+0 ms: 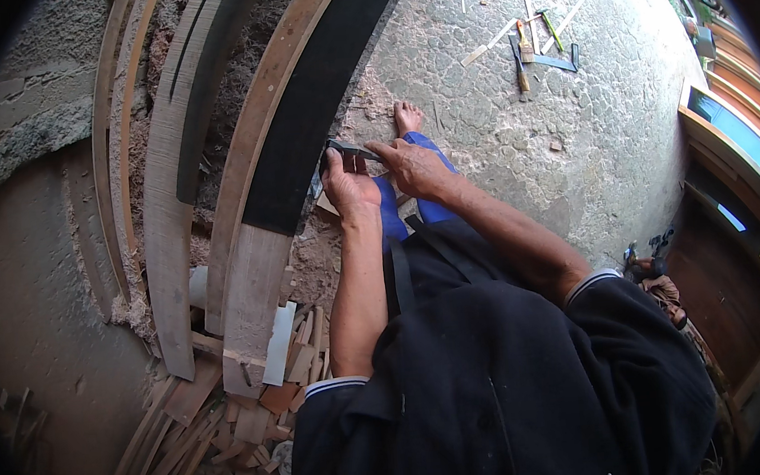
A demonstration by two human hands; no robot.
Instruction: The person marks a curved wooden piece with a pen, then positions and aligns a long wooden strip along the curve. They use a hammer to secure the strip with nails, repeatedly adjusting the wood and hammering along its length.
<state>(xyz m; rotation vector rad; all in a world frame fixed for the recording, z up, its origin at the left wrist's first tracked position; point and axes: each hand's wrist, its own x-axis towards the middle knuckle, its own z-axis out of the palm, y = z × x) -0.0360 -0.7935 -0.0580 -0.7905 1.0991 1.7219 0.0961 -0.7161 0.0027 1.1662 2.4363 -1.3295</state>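
Note:
My left hand (351,186) is raised at the edge of a long wooden plank, its thumb and fingers closed on the near end of a small dark flat bar (353,149). My right hand (415,168) comes in from the other side, fingers closed at the bar's right end. What kind of tool the bar is, I cannot make out. Just left of my hands runs the plank's black-covered surface (292,146), with bare grey wood (261,274) at its near end.
More long boards (165,165) stand to the left, by a rough wall. Wood offcuts (235,436) are heaped at lower left. Several tools lie on the cracked floor (497,139), including a brush (525,45), a green-handled tool (550,31) and a dark try square (556,62).

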